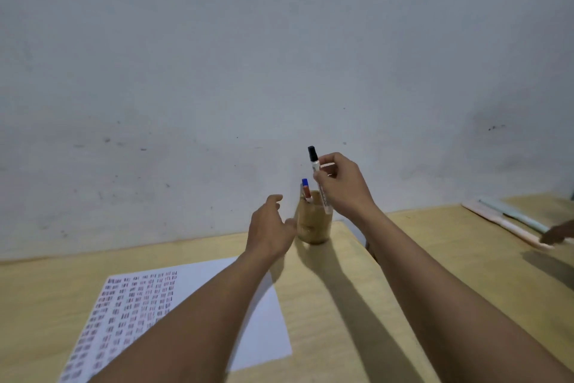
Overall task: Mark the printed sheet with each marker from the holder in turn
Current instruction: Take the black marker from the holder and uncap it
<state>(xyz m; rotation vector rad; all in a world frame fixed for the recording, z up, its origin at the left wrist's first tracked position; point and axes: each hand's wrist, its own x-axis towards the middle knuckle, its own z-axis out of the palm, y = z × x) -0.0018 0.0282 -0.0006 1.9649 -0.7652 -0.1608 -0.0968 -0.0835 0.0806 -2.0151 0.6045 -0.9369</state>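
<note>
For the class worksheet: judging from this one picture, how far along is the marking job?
Done: the printed sheet already carries rows of small red and dark marks. In hand: the right hand has a grip on a black-capped marker, cap on, above the holder; the left hand reaches beside the holder, open. Left: uncapping and marking, then the blue-capped marker and a reddish one standing in the holder.
</note>
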